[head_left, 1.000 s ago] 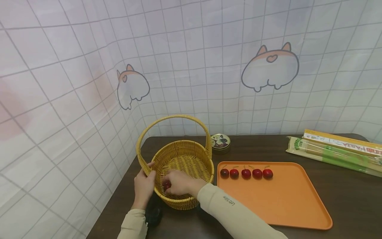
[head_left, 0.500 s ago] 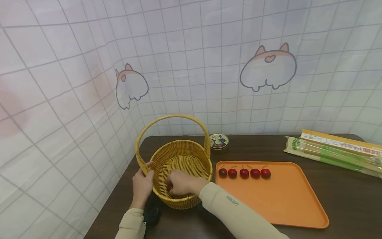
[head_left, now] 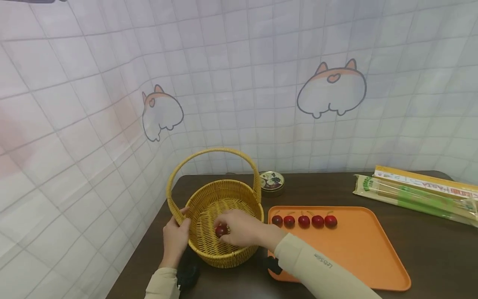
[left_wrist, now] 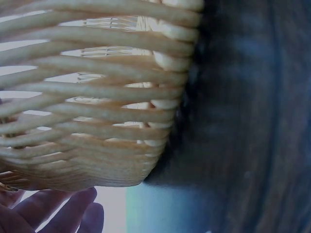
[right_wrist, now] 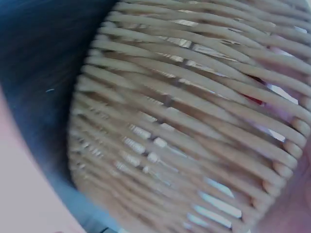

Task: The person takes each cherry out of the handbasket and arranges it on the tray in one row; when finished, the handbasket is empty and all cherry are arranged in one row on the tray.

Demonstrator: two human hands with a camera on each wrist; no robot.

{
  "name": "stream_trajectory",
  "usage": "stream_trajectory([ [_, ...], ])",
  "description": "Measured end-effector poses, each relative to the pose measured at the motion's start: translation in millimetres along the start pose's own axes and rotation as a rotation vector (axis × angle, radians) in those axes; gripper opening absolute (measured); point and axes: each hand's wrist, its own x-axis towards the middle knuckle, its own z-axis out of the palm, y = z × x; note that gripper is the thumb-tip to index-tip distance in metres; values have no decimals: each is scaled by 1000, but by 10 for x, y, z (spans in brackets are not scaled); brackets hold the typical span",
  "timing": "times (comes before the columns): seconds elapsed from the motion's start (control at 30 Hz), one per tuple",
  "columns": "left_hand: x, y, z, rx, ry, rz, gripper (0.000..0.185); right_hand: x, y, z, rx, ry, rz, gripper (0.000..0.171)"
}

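Note:
A yellow wicker basket point(head_left: 225, 261) with a tall arched handle stands on the dark table. My left hand point(head_left: 175, 238) grips its left rim at the foot of the handle, thumb on the inner side. In the left wrist view, the fingers point(left_wrist: 73, 211) reach along the woven wall point(left_wrist: 87, 111). Inside the basket, my right hand point(head_left: 240, 228) pinches a dark red cherry point(head_left: 221, 231) between thumb and fingers, above the woven floor. Through the weave point(right_wrist: 184, 126) in the right wrist view, a bit of red shows. Several cherries point(head_left: 304, 221) lie in a row on an orange tray point(head_left: 351, 253).
Behind the basket's right side sits a round tin point(head_left: 271, 182). Long pasta packs point(head_left: 418, 197) lie at the back right. A white gridded cloth point(head_left: 239, 104) hangs behind the table. The right forearm point(head_left: 321, 265) crosses the tray's front left corner.
My right hand has shifted to the right and lifted within the basket, bringing the cherry back into sight between its fingers. The left hand keeps its hold on the basket.

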Motion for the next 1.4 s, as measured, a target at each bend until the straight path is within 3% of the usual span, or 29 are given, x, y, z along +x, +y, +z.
stream_trajectory([
  [0.17, -25, -13, -28, 5, 6, 5, 37, -188, -8, -11, 12, 66, -25, 38],
  [0.43, -3, 2, 5, 6, 2, 14, 37, -513, 100, -62, 99, 165, -56, 28],
  [0.77, -1, -17, 15, 7, 0, 4, 38, -806, 272, -99, 216, 347, -47, 39],
  [1.4, -23, -15, -2, 6, -14, 5, 38, -1189, 702, -223, 229, 525, -5, 38],
])
